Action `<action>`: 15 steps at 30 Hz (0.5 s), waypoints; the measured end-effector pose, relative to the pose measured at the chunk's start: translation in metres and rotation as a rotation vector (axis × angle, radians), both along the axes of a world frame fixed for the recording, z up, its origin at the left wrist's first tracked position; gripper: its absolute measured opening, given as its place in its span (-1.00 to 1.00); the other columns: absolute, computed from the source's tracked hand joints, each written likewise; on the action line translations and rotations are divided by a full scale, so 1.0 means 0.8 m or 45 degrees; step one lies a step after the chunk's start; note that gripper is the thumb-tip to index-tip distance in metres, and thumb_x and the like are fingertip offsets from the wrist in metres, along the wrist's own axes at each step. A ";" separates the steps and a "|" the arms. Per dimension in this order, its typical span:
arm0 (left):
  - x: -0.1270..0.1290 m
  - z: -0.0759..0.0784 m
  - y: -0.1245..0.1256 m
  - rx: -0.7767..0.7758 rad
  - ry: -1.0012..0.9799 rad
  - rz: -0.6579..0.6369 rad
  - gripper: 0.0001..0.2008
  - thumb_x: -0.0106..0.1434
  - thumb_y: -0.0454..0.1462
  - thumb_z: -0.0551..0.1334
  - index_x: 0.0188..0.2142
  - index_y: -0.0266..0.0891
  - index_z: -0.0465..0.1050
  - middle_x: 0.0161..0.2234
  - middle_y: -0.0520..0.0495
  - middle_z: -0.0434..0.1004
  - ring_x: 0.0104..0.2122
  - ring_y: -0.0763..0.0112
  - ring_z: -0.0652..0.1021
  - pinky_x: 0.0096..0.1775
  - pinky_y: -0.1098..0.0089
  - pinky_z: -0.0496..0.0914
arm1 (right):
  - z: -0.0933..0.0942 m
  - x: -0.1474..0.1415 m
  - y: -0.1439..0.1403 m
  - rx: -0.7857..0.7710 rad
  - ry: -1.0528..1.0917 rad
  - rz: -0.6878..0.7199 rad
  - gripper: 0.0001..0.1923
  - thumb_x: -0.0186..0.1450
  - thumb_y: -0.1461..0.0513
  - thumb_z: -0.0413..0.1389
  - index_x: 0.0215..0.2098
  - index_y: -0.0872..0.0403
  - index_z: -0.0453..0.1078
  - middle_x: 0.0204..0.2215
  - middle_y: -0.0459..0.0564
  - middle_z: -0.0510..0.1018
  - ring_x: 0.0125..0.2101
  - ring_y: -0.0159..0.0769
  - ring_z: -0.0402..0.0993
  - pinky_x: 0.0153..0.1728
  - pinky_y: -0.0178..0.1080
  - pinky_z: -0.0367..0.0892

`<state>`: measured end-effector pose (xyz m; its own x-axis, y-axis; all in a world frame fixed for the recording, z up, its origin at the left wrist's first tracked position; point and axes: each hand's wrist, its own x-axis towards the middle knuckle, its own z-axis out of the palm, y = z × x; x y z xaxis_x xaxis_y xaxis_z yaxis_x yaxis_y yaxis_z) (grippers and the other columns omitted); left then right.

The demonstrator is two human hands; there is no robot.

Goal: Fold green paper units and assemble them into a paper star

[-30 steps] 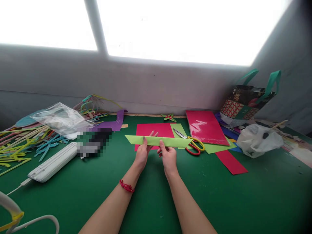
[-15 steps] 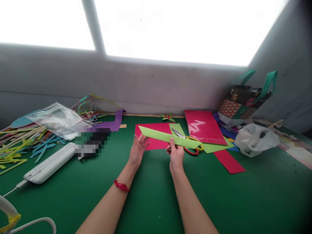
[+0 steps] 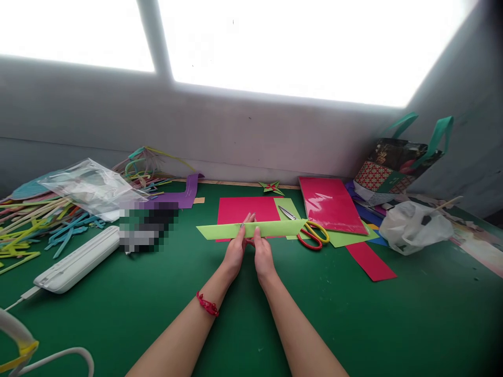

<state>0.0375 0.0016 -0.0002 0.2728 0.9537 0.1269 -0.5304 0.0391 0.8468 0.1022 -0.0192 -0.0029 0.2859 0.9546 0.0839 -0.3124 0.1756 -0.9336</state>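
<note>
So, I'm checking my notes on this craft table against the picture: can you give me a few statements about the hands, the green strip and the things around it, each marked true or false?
1. Both hands, left hand and right hand, hold the light green paper strip near its middle. True.
2. The scissors are in the right hand. False: they lie on the green table, right of the strip.
3. A red bracelet is on the left wrist. True.
4. The white plastic bag lies at the left edge of the table. False: it lies on the right, below the gift bag.
5. A red paper sheet lies behind the strip. True.
</note>
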 end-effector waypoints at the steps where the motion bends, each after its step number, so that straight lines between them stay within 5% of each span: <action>1: 0.001 0.000 0.000 -0.002 0.010 0.010 -0.58 0.28 -0.12 -0.02 0.10 -0.16 0.21 0.16 0.01 0.13 0.17 0.28 0.11 0.14 0.33 0.05 | 0.000 -0.001 0.001 -0.009 0.020 0.002 -0.56 0.17 -0.01 0.01 -0.18 0.12 0.43 -0.24 0.03 0.53 -0.16 -0.22 0.41 -0.16 -0.26 0.30; 15: -0.001 0.006 -0.004 -0.022 -0.023 0.021 -0.59 0.29 -0.11 -0.04 0.08 -0.15 0.24 0.17 0.03 0.12 0.17 0.24 0.10 0.12 0.27 0.10 | 0.020 0.049 0.006 0.172 0.278 -0.156 -0.55 0.26 0.05 -0.13 0.04 0.04 0.26 0.03 0.06 0.36 0.04 -0.23 0.24 -0.07 -0.16 0.22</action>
